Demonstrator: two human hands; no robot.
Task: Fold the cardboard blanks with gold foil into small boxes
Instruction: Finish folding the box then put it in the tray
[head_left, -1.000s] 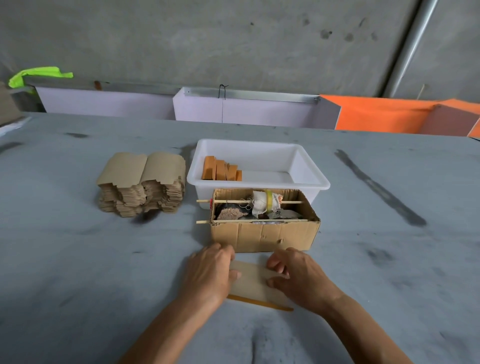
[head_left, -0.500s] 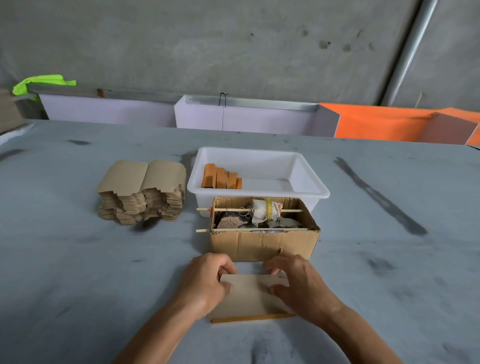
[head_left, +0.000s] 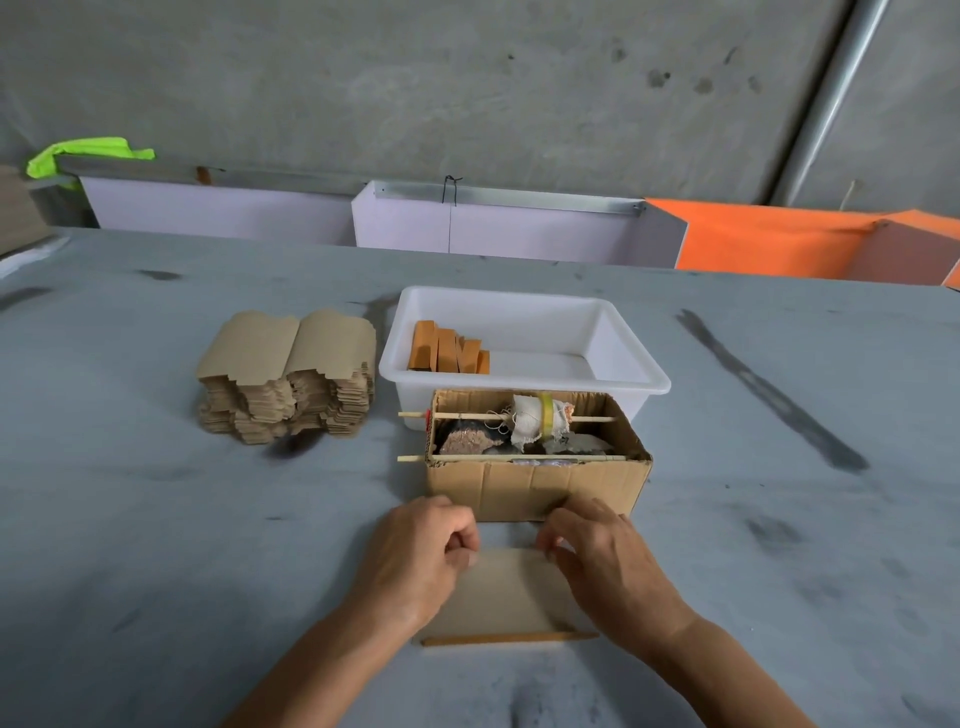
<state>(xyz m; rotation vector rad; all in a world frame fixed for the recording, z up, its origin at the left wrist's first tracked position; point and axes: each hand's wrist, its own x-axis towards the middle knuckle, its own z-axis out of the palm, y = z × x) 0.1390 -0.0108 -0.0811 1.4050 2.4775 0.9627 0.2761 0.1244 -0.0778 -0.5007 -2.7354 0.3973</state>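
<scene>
A flat cardboard blank (head_left: 506, 597) lies on the grey table in front of me, brown side up, with a gold strip showing along its near edge. My left hand (head_left: 418, 558) pinches its far left corner with curled fingers. My right hand (head_left: 605, 564) pinches its far right corner the same way. A tall stack of unfolded blanks (head_left: 288, 376) sits at the left. Several folded orange-gold boxes (head_left: 449, 353) stand in the left part of a white plastic tub (head_left: 631, 366).
An open corrugated carton (head_left: 537, 488) stands just beyond my hands, with two wooden sticks across its top and a cloth roll and scraps inside. White and orange panels line the table's far edge. A dark streak (head_left: 769, 395) marks the table at the right.
The blank has turned square to me and slid a little nearer. Both hands have shifted from pressing on its sides to pinching its far corners.
</scene>
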